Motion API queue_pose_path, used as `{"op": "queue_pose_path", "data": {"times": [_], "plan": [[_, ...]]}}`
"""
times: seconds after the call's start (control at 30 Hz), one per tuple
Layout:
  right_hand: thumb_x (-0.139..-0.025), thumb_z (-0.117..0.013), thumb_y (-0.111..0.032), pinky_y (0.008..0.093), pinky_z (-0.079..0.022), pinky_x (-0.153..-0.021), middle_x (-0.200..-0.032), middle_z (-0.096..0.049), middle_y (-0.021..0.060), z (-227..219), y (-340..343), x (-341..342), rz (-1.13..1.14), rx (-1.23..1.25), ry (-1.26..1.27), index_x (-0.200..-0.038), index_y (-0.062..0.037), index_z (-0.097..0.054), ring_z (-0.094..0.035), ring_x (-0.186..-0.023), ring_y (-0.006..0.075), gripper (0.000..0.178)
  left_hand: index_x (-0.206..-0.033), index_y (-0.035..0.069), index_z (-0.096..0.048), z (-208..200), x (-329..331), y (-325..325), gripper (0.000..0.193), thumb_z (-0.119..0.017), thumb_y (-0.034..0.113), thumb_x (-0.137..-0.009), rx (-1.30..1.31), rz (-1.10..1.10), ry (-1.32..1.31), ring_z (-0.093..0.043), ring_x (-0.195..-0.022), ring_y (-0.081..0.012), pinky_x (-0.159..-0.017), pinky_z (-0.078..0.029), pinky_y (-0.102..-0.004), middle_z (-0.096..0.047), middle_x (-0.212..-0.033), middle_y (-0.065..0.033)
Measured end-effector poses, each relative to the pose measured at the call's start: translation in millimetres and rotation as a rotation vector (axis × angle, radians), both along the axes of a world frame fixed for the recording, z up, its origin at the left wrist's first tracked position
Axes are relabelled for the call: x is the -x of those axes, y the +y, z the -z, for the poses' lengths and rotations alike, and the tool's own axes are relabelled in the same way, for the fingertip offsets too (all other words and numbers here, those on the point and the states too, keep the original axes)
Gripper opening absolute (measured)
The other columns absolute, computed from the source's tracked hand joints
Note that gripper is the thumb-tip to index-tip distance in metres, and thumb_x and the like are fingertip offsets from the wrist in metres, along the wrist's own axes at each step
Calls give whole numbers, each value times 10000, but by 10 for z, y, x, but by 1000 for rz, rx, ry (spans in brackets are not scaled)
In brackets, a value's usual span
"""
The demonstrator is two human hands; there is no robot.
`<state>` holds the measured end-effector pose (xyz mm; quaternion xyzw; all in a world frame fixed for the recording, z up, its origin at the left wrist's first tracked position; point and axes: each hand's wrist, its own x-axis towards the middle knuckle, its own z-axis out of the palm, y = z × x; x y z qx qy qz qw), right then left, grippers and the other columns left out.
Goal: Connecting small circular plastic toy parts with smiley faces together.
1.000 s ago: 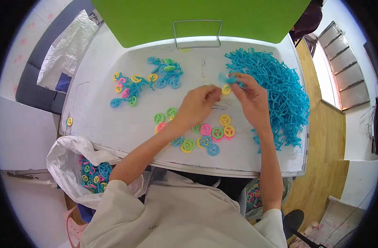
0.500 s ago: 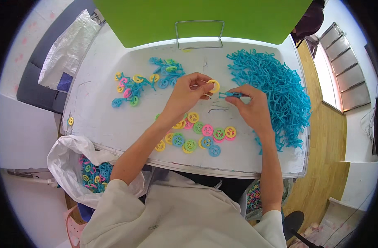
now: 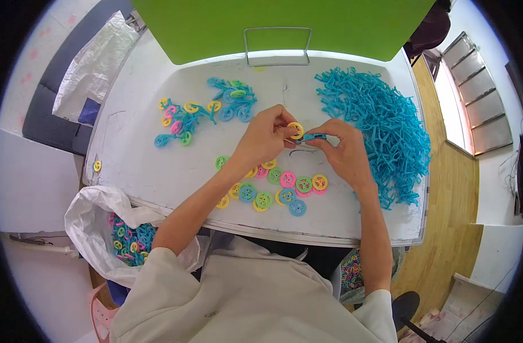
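Over the white worktop [image 3: 158,177], a person's left hand [image 3: 266,137] pinches a yellow wheel [image 3: 301,130] just beside the blue plastic piece [image 3: 314,136] grasped by the right hand [image 3: 346,148].

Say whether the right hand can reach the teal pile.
Likely yes: the right hand is close beside the teal pile with nothing visible between them, though it holds a teal piece.

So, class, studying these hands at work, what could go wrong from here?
The yellow wheel might slip, since the left hand holds it at one side. The right hand's blue piece, close to it, could knock it askew. Loose wheels lie beside the left forearm, which might scatter them.
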<state>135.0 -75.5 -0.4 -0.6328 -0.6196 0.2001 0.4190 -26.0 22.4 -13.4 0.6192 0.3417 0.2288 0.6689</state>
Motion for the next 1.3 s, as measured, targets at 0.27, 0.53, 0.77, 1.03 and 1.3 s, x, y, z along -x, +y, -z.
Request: {"op": "queue_pose_path", "data": {"times": [0.27, 0.53, 0.77, 1.03, 1.3], "plan": [[-751, -728, -60, 304, -480, -686, -843, -653, 81, -78, 9, 75, 85, 114, 281, -899, -19, -684, -602, -766, 172, 160, -997, -38, -529, -106, -33, -83, 97, -534, -5, -906, -74, -25, -54, -654, -844, -170, -708, -574, -272, -637, -919, -132], [-728, -752, -62, 300, -494, -738, -922, -667, 86, 23, 36, 74, 48, -235, -53, -997, -48, -659, -636, -835, 218, 285, -1096, -52, -557, -147, -30, -100, 199, -503, 67, -946, -90, -84, -175, -657, -877, -181, -753, -570, -277, -651, -995, -159], [-741, -747, -59, 282, -505, -734, -954, -682, 96, -35, 28, 158, 171, -183, 163, -998, -37, -689, -645, -860, 190, 264, -1105, -36, -564, -171, -45, -138, 198, -501, 64, -946, -148, -137, -206, -654, -878, -178, -764, -572, -285, -647, -1000, -139], [-740, -743, -55, 314, -507, -826, -996, -688, 112, 7, 38, 63, 109, -309, -104, -1033, -35, -686, -653, -962, 219, 299, -1068, -36, -583, -108, -62, -133, 174, -506, 61, -946, -152, -105, -209, -641, -904, -158, -781, -570, -282, -643, -1005, -106], [-791, -719, -73, 288, -488, -850, -1056, -686, 105, 118, 63, 116, 78, -110, 249, -1070, -18, -680, -639, -963, 165, 287, -1056, -45, -594, -67, -35, -123, 168, -497, 31, -942, -108, -80, -228, -637, -900, -143, -808, -564, -279, -644, -998, -105]]}}
